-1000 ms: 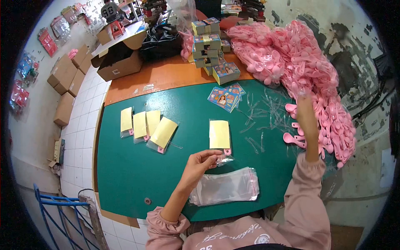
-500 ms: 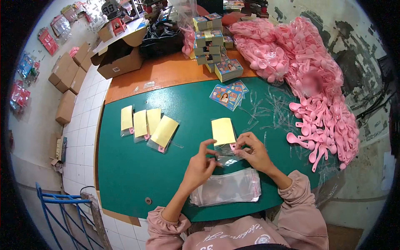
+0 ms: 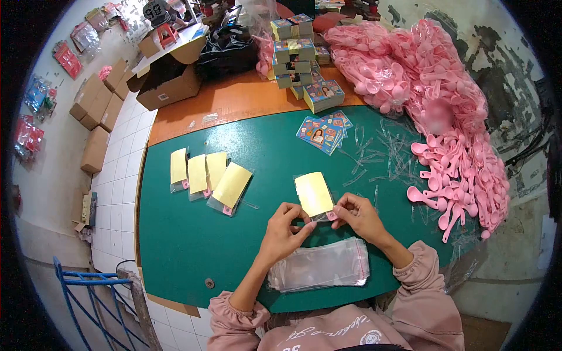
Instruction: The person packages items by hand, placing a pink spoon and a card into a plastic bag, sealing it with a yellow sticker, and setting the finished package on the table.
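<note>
A clear plastic bag holding a yellow-backed card (image 3: 314, 193) lies on the green table top, with a pink spoon handle (image 3: 332, 216) showing at its lower right. My left hand (image 3: 287, 231) pinches the bag's near edge at the left corner, thumb against fingers. At the right corner, by the spoon handle, my right hand (image 3: 358, 217) is closed on the same edge. Just below my hands lies a stack of clear plastic bags (image 3: 321, 266). Several filled bags with yellow backs (image 3: 232, 185) rest to the left, pink handle ends showing at their lower edges.
Pink spoons (image 3: 451, 187) are heaped at the right, with bulging bags of spoons (image 3: 410, 70) behind. Loose clear strips (image 3: 389, 152) lie near several printed cards (image 3: 323, 132). Card bundles (image 3: 294, 52) are stacked at the back. An open cardboard box (image 3: 170, 85) sits back left.
The bag's clear flap, stretched toward me before, now appears folded in at the near edge. Both hands have closed in on that edge, with the left fingers now pinched together.
</note>
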The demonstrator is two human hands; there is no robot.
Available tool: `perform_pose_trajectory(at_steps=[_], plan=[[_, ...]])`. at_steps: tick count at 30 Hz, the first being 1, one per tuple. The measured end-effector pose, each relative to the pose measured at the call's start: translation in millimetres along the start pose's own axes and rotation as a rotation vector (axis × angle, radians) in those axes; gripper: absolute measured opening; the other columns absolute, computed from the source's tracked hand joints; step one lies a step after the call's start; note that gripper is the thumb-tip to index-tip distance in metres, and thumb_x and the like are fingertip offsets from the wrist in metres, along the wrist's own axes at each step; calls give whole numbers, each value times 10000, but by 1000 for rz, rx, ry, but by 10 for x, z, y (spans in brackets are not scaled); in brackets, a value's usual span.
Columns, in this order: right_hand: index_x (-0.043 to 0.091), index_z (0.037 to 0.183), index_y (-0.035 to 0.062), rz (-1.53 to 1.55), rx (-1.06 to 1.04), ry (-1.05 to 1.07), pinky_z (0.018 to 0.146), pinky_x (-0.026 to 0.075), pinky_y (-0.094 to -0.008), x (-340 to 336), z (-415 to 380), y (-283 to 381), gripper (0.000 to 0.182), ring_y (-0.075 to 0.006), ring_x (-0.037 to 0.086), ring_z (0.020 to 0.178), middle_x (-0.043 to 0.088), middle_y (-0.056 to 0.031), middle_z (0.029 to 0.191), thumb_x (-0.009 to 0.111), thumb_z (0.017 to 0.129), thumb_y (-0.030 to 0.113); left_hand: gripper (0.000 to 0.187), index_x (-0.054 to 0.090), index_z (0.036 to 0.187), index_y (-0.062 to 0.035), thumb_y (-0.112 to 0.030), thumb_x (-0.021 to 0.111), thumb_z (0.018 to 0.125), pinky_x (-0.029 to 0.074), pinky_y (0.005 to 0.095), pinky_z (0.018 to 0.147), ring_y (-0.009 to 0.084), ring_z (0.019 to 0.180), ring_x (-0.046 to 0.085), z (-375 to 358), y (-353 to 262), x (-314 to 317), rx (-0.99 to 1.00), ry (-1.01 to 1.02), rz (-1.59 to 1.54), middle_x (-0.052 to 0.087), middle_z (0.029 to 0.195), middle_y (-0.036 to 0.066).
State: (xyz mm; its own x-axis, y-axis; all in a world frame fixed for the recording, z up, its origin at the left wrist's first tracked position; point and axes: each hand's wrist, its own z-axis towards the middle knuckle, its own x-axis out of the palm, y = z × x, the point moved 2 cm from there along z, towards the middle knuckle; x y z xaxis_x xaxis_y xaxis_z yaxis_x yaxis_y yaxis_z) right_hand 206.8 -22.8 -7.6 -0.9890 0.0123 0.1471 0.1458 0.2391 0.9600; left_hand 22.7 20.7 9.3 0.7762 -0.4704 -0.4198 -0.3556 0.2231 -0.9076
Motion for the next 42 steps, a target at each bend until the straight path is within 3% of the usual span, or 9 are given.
perform_pose_trajectory(at_steps=[6,12,16,20,27,36,38,41,42], plan=[[459,834,4,18,6,-93,490,482,-220,33,16,-17,114,-118,579,562,590,-88,739,551,846,71,166,511,798,12,-74,650,767,525,250,605,126,726,578,10,136,79,-214,-15,-273,550,829,62],[463,827,6,-45,-70,-143,451,467,-212,53,24,-52,111,-87,561,521,606,-84,712,567,825,47,212,393,814,-50,-34,603,799,453,208,574,79,751,529,8,118,101,-192,-103,-375,482,776,11],[500,1007,-2,-58,-42,-131,448,463,-205,87,13,21,201,-69,546,525,600,-59,710,565,824,48,208,386,791,-59,-27,590,804,442,197,578,76,755,529,-9,225,115,-221,-49,-355,487,799,13],[480,1167,0,-58,-56,-111,453,468,-208,80,17,8,351,-66,543,541,599,-55,723,558,829,56,169,477,914,-35,-25,595,793,465,208,567,86,734,539,-17,181,128,-154,-72,-324,550,859,42],[480,1208,15,-100,-43,-120,474,495,-220,62,13,-30,377,-75,547,550,603,-58,736,545,842,70,286,486,1103,-42,-56,561,828,487,223,620,117,852,573,-5,70,133,-186,-110,-464,567,967,82],[480,1212,22,-127,-47,-149,499,506,-229,25,-29,0,365,-74,553,570,611,-55,757,524,856,88,216,598,1032,-17,-108,544,843,484,256,692,126,779,604,59,208,112,-116,-103,-234,623,954,85],[552,1131,20,-300,-100,-12,582,512,-282,-110,-11,124,302,-129,588,634,624,-85,786,530,840,98,221,607,1025,-15,-122,545,841,476,255,700,122,772,600,98,257,-52,-87,-184,-271,637,915,68],[627,928,9,-970,-442,-520,773,452,-379,-841,10,505,207,-317,581,846,617,-172,898,493,804,107,191,613,977,-5,-111,540,835,471,272,696,144,777,595,143,310,-615,-122,-313,-221,640,883,87],[618,936,10,-1192,-498,-664,789,438,-382,-1276,77,473,220,-333,565,866,603,-176,931,479,776,64,183,605,967,-8,-103,551,820,470,288,695,177,785,598,122,337,-852,-163,-379,15,629,911,107]])
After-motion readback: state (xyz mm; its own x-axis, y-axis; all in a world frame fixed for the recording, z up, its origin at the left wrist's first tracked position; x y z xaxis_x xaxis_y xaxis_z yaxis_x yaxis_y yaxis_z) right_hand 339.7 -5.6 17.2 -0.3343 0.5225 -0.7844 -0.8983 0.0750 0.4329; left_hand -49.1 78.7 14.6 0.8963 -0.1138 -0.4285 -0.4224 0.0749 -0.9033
